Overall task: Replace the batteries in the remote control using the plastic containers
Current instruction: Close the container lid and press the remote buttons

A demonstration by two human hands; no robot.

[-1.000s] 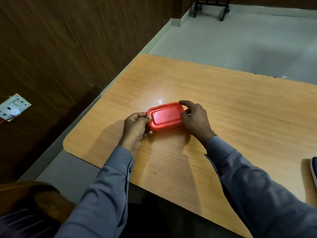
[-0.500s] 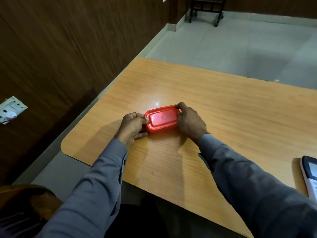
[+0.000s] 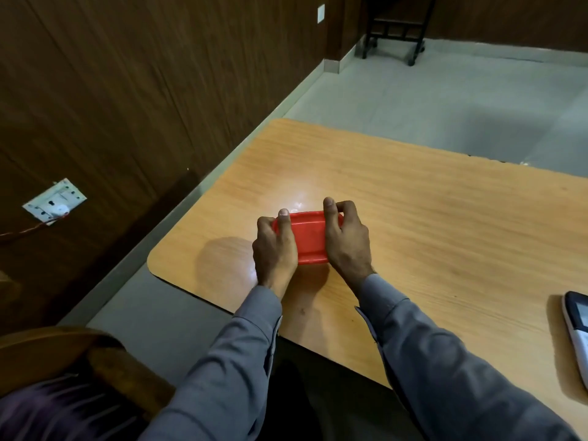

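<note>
Head | red rounded-rectangular plastic container (image 3: 310, 238) lidded | left hand (image 3: 276, 246), right hand (image 3: 346, 240) both grasping it

Office-like room: wood-panelled wall (image 3: 127, 90), laminate table (image 3: 429, 218), tiled floor (image 3: 445, 100).

Red plastic container (image 3: 310, 238) w/ lid on, held over the wooden table (image 3: 413, 218) near its left end. Left hand (image 3: 275, 249) grips the left end, thumb laid across the lid top, fingers curled round the far side. Right hand (image 3: 346, 240) grips the right end, thumb on the lid's far edge, fingers curled behind. Can't tell if the container touches the table. Both arms in grey sleeves. Remote control (image 3: 577, 326) lies at the right edge of view, partly cut off, well apart from the hands. Dark wood-panel wall on left w/ a white socket plate (image 3: 54, 200). Black wheeled frame (image 3: 394, 30) on grey floor at the far end.
</note>
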